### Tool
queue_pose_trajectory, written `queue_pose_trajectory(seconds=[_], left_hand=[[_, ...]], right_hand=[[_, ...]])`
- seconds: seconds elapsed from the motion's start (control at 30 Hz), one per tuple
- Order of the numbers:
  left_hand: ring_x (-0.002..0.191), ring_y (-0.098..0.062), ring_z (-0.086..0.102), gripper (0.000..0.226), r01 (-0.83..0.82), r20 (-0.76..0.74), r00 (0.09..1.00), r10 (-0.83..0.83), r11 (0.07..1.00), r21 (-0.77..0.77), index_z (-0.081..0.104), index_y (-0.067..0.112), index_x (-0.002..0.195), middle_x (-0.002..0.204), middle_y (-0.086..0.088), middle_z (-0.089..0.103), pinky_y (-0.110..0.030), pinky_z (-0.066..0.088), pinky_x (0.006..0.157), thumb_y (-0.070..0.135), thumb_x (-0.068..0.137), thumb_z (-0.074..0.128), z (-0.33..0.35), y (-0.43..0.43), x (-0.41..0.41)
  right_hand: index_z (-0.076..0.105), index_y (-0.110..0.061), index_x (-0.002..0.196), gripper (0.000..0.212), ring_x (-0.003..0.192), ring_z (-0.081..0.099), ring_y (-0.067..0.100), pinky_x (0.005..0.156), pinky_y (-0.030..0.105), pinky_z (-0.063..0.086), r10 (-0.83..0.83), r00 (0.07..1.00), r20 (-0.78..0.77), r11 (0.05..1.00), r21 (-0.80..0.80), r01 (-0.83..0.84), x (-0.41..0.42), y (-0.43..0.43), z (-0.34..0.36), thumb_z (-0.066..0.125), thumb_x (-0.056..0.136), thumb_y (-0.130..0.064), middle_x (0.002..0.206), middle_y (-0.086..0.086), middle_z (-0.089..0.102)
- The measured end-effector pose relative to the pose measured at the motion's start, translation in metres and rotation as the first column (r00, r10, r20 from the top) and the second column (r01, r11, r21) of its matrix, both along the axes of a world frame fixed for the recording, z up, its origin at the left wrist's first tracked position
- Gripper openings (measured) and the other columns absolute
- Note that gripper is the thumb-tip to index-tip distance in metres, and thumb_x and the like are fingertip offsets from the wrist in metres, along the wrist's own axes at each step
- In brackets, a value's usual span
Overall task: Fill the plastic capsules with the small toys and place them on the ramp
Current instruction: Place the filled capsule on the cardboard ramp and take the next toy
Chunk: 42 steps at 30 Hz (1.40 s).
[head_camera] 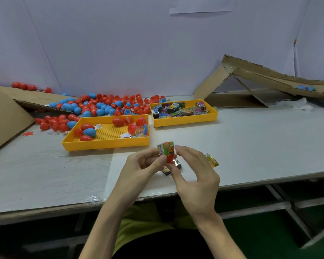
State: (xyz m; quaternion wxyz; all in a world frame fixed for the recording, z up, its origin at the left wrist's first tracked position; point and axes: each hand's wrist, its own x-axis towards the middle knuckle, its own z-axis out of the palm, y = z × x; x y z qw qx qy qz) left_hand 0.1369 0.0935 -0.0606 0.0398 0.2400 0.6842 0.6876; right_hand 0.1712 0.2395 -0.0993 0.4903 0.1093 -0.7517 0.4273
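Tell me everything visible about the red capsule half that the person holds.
The red capsule half looks like smooth glossy plastic, a rounded cup, open end up. A printed packet, green with a barcode side, sticks out of it. The left hand pinches it between thumb and fingers, above the white table. The right hand reaches the packet's top corner with its forefinger. No other half covers it.

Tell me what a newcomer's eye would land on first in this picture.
The heap of red and blue capsules sprawls across the back left of the table, spilling toward the near yellow tray. At centre front, the left hand holds a red capsule half with a green toy packet sticking out, the right hand close beside it. A cardboard ramp slopes at the back right.
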Motion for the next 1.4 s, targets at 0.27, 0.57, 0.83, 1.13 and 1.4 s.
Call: queue_pose_trajectory(seconds=[0.27, 0.57, 0.83, 1.13, 1.4], left_hand=[[0.101, -0.029, 0.071, 0.026, -0.015, 0.041, 0.999, 0.014, 1.000, 0.019, 0.077, 0.021, 0.106, 0.101, -0.009, 0.076, -0.035, 0.058, 0.092, 0.035, 0.093, 0.059, -0.002, 0.001, -0.003], [0.106, -0.028, 0.071, 0.038, 0.038, 0.084, 0.996, -0.038, 0.999, 0.005, 0.072, 0.011, 0.118, 0.108, -0.010, 0.076, -0.039, 0.057, 0.094, 0.037, 0.095, 0.058, -0.004, -0.001, -0.007], [0.106, -0.031, 0.071, 0.041, 0.096, 0.115, 0.988, -0.102, 0.994, 0.057, 0.075, 0.018, 0.114, 0.107, -0.015, 0.076, -0.035, 0.056, 0.093, 0.046, 0.090, 0.057, -0.001, -0.001, -0.006], [0.104, -0.026, 0.072, 0.042, 0.110, 0.105, 0.988, -0.113, 0.994, 0.026, 0.076, 0.021, 0.113, 0.108, -0.011, 0.076, -0.033, 0.057, 0.092, 0.050, 0.090, 0.057, -0.002, -0.001, -0.007], [0.109, -0.028, 0.070, 0.040, 0.139, 0.135, 0.980, -0.143, 0.989, 0.045, 0.075, 0.018, 0.113, 0.112, -0.012, 0.075, -0.033, 0.056, 0.092, 0.044, 0.097, 0.050, -0.001, -0.002, -0.006]], right_hand=[[0.075, -0.007, 0.108, 0.030, 0.099, 0.069, 0.017, 0.091, 0.018, 0.050, -0.001, 0.999, -0.038, 1.000, -0.022, 0.000, -0.003, 0.001, -0.006, 0.077, 0.080, -0.016, 0.108, -0.004, 0.071], [0.075, -0.008, 0.107, 0.030, 0.097, 0.069, 0.014, 0.087, 0.023, 0.055, 0.014, 0.998, -0.061, 1.000, -0.009, -0.014, -0.001, 0.004, -0.005, 0.079, 0.078, -0.015, 0.105, -0.004, 0.071], [0.071, -0.006, 0.115, 0.038, 0.103, 0.068, 0.017, 0.093, 0.018, 0.051, 0.056, 0.998, -0.024, 0.998, -0.011, -0.056, -0.001, 0.002, -0.004, 0.073, 0.081, -0.024, 0.112, -0.005, 0.069], [0.073, -0.005, 0.113, 0.034, 0.104, 0.066, 0.010, 0.091, 0.019, 0.051, 0.046, 0.998, -0.050, 0.999, 0.003, -0.046, -0.005, 0.006, -0.011, 0.074, 0.083, -0.020, 0.109, -0.004, 0.072], [0.072, -0.011, 0.116, 0.040, 0.105, 0.067, 0.010, 0.091, 0.019, 0.052, 0.093, 0.996, 0.012, 0.993, -0.071, -0.092, 0.000, 0.003, -0.001, 0.074, 0.083, -0.033, 0.113, -0.005, 0.072]])
